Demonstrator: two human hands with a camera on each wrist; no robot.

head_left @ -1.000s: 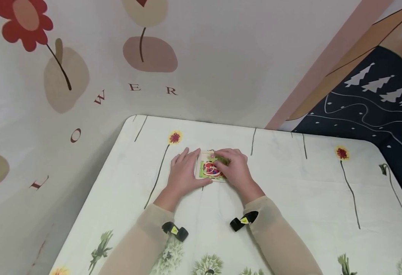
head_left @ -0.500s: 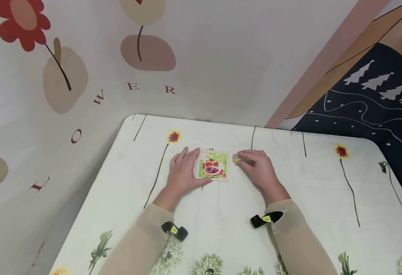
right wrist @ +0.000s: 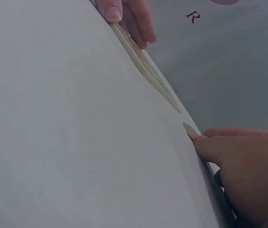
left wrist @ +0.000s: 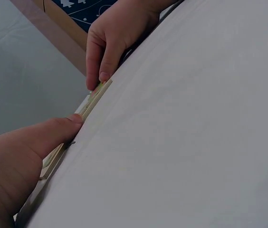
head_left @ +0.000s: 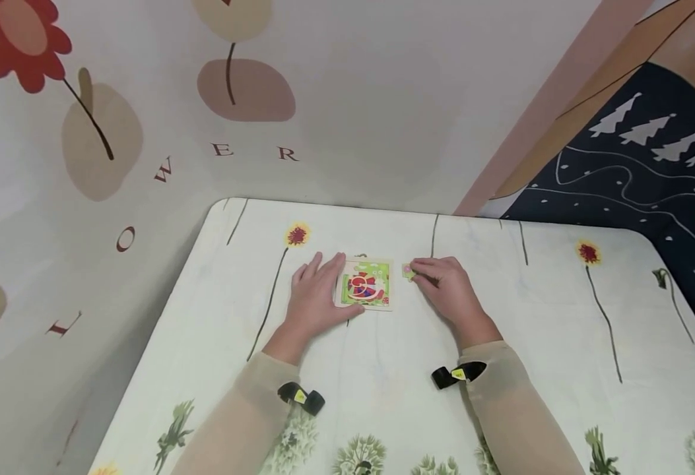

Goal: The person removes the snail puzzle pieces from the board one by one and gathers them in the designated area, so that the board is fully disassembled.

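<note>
A square wooden puzzle board (head_left: pixel 384 287) with a colourful snail picture lies flat on the table. My left hand (head_left: pixel 313 293) holds it at its left side, the thumb along the near edge and the fingers at the far left; in the left wrist view the thumb (left wrist: pixel 58 133) rests on the board's rim. Just right of the board, my right hand (head_left: pixel 449 290) pinches a small green puzzle piece (head_left: pixel 407 271) with a pink spot between thumb and fingers. In the right wrist view the piece (right wrist: pixel 189 129) is low at the table, a short gap from the board (right wrist: pixel 146 71).
A white cloth with printed flowers covers the table (head_left: pixel 531 343). Behind it hangs a pale curtain (head_left: pixel 371 132) with letters and flowers, and a dark panel (head_left: pixel 638 165) with white trees stands at the right. Each sleeve carries a black wrist camera (head_left: pixel 301 398).
My right hand has moved from over the board out to its right, carrying the small green puzzle piece. In the last half second it has stayed there. The left hand has kept its place.
</note>
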